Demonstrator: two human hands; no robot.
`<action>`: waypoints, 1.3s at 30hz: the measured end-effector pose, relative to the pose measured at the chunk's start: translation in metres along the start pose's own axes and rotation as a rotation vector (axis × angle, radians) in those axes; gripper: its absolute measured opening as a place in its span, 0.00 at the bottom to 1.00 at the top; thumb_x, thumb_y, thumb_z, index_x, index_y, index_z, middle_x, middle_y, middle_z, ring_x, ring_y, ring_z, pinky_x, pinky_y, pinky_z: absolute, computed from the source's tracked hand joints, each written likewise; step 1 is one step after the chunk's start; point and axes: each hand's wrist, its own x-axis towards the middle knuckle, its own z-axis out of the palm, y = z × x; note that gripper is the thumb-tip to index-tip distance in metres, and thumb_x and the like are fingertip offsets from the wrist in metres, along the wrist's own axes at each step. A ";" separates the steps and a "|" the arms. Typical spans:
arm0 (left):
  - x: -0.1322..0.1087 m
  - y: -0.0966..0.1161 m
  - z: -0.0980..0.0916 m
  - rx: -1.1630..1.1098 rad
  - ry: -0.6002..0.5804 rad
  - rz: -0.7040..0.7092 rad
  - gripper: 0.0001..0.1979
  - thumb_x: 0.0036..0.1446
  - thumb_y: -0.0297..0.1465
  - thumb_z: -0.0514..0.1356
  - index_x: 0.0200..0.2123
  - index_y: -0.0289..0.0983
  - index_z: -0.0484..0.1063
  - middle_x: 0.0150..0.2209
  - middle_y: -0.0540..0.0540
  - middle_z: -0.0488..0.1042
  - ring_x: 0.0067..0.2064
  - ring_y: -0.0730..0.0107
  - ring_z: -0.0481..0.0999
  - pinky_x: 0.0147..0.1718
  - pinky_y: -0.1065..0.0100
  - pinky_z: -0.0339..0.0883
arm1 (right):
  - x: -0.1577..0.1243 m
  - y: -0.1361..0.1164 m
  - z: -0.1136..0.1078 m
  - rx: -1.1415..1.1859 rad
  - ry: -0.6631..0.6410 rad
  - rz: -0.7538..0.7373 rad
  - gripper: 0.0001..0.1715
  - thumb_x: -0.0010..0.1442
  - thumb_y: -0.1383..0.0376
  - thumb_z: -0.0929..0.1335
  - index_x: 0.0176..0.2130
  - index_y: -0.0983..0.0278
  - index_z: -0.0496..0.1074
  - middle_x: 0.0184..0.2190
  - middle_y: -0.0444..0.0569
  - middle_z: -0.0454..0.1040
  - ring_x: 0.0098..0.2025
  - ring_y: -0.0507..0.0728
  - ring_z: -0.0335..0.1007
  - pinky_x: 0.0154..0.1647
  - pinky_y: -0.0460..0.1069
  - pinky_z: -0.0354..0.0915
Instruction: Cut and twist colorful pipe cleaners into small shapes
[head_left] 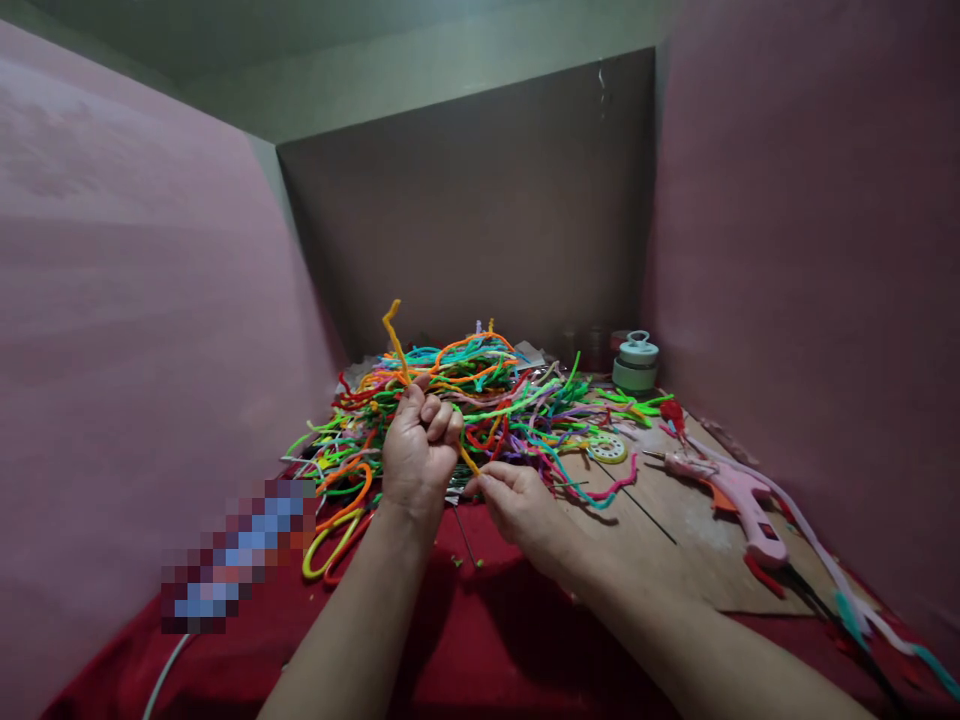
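Between my two hands runs an orange-yellow pipe cleaner (394, 330), its bent free end sticking up above my left hand. My left hand (421, 440) is closed round it, fingers curled towards me. Lower and to the right, my right hand (511, 497) pinches its other end between thumb and fingertips. Behind both hands spreads a large tangled heap of pipe cleaners (480, 375) in green, orange, red, purple, turquoise and other colours. The part inside my left fist is hidden.
A pink glue gun (750, 500) lies on a wooden board (697, 570) at the right, near a round pale disc with holes (607, 447). A mint-green jar (635, 365) stands behind. Red cloth (480, 650) covers the table. Pink panels (810, 250) rise at the sides.
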 end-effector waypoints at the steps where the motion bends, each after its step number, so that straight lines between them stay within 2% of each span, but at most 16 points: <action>1: 0.002 0.002 -0.002 -0.003 0.007 0.000 0.07 0.60 0.29 0.50 0.32 0.34 0.66 0.16 0.58 0.53 0.13 0.85 0.49 0.13 0.77 0.45 | -0.001 -0.001 0.001 0.043 -0.006 0.041 0.11 0.54 0.63 0.60 0.28 0.66 0.67 0.10 0.34 0.47 0.13 0.45 0.38 0.15 0.44 0.37; 4: 0.009 0.009 -0.006 0.023 0.031 0.034 0.08 0.61 0.28 0.49 0.32 0.34 0.66 0.16 0.58 0.53 0.13 0.84 0.49 0.12 0.77 0.44 | -0.001 -0.002 -0.001 0.095 -0.022 0.115 0.12 0.54 0.62 0.60 0.27 0.66 0.66 0.10 0.33 0.47 0.12 0.45 0.37 0.15 0.45 0.36; 9: 0.029 0.025 -0.012 0.151 0.079 0.143 0.09 0.60 0.27 0.49 0.29 0.33 0.64 0.14 0.58 0.52 0.12 0.84 0.48 0.11 0.76 0.43 | 0.006 0.003 -0.008 -0.037 0.001 0.078 0.13 0.54 0.63 0.60 0.25 0.66 0.67 0.10 0.34 0.47 0.13 0.46 0.40 0.16 0.44 0.38; 13: 0.039 0.032 -0.024 0.160 0.112 0.195 0.08 0.60 0.27 0.48 0.30 0.35 0.64 0.14 0.59 0.51 0.11 0.83 0.47 0.11 0.76 0.42 | 0.009 0.007 -0.010 -0.264 0.033 -0.038 0.13 0.54 0.66 0.60 0.25 0.67 0.70 0.15 0.40 0.58 0.20 0.47 0.50 0.20 0.43 0.46; 15: 0.041 0.032 -0.032 0.149 0.101 0.196 0.07 0.60 0.27 0.49 0.30 0.35 0.64 0.13 0.59 0.51 0.11 0.83 0.47 0.11 0.76 0.43 | 0.008 0.006 -0.009 -0.335 0.032 -0.061 0.13 0.54 0.67 0.60 0.25 0.67 0.71 0.18 0.41 0.61 0.22 0.47 0.53 0.22 0.43 0.48; 19: 0.043 0.032 -0.046 0.150 0.116 0.186 0.07 0.60 0.28 0.49 0.30 0.35 0.65 0.14 0.59 0.52 0.11 0.84 0.48 0.12 0.76 0.44 | 0.004 0.002 -0.007 -0.282 -0.009 0.061 0.12 0.54 0.68 0.60 0.28 0.67 0.70 0.14 0.38 0.56 0.18 0.46 0.47 0.19 0.43 0.45; 23: 0.047 0.040 -0.054 0.132 0.169 0.207 0.09 0.60 0.27 0.48 0.30 0.34 0.65 0.14 0.58 0.53 0.11 0.84 0.50 0.12 0.75 0.44 | 0.001 -0.002 -0.006 -0.254 -0.116 0.178 0.11 0.54 0.68 0.59 0.31 0.67 0.69 0.13 0.38 0.61 0.14 0.46 0.49 0.17 0.42 0.46; 27: 0.050 0.050 -0.062 0.115 0.229 0.228 0.10 0.60 0.26 0.46 0.29 0.34 0.64 0.14 0.58 0.54 0.12 0.84 0.50 0.13 0.75 0.44 | 0.003 0.001 -0.009 -0.315 -0.098 0.227 0.13 0.57 0.65 0.57 0.32 0.66 0.67 0.09 0.37 0.60 0.10 0.47 0.47 0.13 0.42 0.43; 32: 0.053 0.059 -0.073 0.119 0.256 0.267 0.10 0.60 0.25 0.46 0.29 0.35 0.63 0.13 0.59 0.53 0.12 0.84 0.49 0.13 0.75 0.44 | 0.007 0.006 -0.017 -0.484 -0.040 0.115 0.15 0.57 0.64 0.58 0.30 0.66 0.70 0.08 0.38 0.57 0.12 0.48 0.52 0.17 0.43 0.48; 36: 0.053 0.063 -0.076 0.137 0.286 0.281 0.10 0.60 0.26 0.47 0.28 0.35 0.63 0.12 0.60 0.49 0.11 0.84 0.47 0.13 0.75 0.42 | 0.009 0.004 -0.022 -0.725 -0.013 -0.028 0.15 0.55 0.66 0.60 0.27 0.65 0.73 0.20 0.45 0.71 0.24 0.51 0.63 0.27 0.45 0.55; 39: 0.053 0.065 -0.076 0.156 0.316 0.280 0.09 0.59 0.26 0.48 0.27 0.35 0.62 0.11 0.61 0.46 0.11 0.84 0.46 0.13 0.75 0.42 | 0.009 0.001 -0.024 -0.822 -0.022 -0.062 0.15 0.55 0.65 0.60 0.28 0.64 0.74 0.26 0.48 0.74 0.29 0.53 0.65 0.29 0.46 0.55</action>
